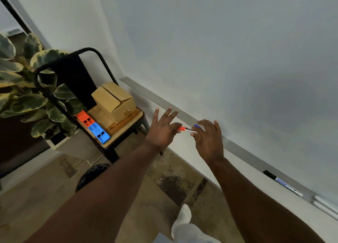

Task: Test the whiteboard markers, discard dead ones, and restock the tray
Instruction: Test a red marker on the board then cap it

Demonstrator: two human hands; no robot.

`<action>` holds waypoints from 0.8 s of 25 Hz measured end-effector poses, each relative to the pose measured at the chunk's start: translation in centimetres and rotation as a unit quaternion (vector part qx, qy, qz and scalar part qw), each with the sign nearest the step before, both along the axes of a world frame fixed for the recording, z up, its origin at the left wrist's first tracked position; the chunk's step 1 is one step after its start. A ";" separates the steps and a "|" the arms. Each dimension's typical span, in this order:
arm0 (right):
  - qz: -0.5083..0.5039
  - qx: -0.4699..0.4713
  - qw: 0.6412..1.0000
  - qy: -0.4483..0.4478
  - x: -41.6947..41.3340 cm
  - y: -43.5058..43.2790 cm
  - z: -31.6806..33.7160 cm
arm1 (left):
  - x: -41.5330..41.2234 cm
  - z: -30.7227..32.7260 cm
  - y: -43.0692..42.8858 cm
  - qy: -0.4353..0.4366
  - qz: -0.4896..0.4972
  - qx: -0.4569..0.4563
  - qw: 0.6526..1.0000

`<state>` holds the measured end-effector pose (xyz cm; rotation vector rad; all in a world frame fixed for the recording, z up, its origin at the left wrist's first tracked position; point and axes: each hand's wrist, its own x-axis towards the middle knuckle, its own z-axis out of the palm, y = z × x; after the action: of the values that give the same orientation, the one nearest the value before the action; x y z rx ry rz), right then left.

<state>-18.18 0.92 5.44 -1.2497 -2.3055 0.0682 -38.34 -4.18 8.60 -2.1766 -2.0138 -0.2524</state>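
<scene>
Both grips are on one marker: the left hand [162, 131] pinches the red cap end between thumb and forefinger with the other fingers fanned wide, and the right hand [208, 138] nips the white barrel, its fingers loosely spread too. The red marker [188, 129] hangs level between them, just below the tray [164, 101] and in front of the wall, resting on nothing. A blue tip or cap [197, 126] peeks out just above the right fingers (whether it sits in the tray or in the hand, I can't tell). It looks like the cap is about to come off for a test stroke on the whiteboard [219, 50].

The danger now is that these are light fingertip pinches. A sharp tug on a stiff cap could send cap or barrel to the floor, or drag the nib across a finger.

Further along the tray lies a black-capped marker [282, 181], well apart. Off to the left, a chair [73, 78] carries a cardboard box [113, 101], with a red pack [85, 118] and blue pack [98, 133] beside it. A dark bin [91, 175] sits on the floor below, a fair reach for any dead one.
</scene>
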 end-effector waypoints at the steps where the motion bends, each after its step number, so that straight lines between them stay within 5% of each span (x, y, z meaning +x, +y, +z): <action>1: -0.009 0.002 1.000 0.004 0.0 1.2 -0.5 | 0.1 -0.7 1.4 0.000 -0.006 -0.003 1.000; 9: -0.089 -0.051 0.994 -0.047 1.4 6.0 -4.4 | 2.1 -4.3 9.2 -0.026 -0.040 -0.019 0.999; 20: -0.190 -0.198 0.961 -0.004 1.7 8.9 -7.9 | 4.1 -9.9 16.5 -0.032 -0.083 -0.070 0.994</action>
<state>-16.46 9.80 -2.42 -1.8759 -2.0758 0.4072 -34.23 12.35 -1.29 -2.4554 -1.9395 -0.2101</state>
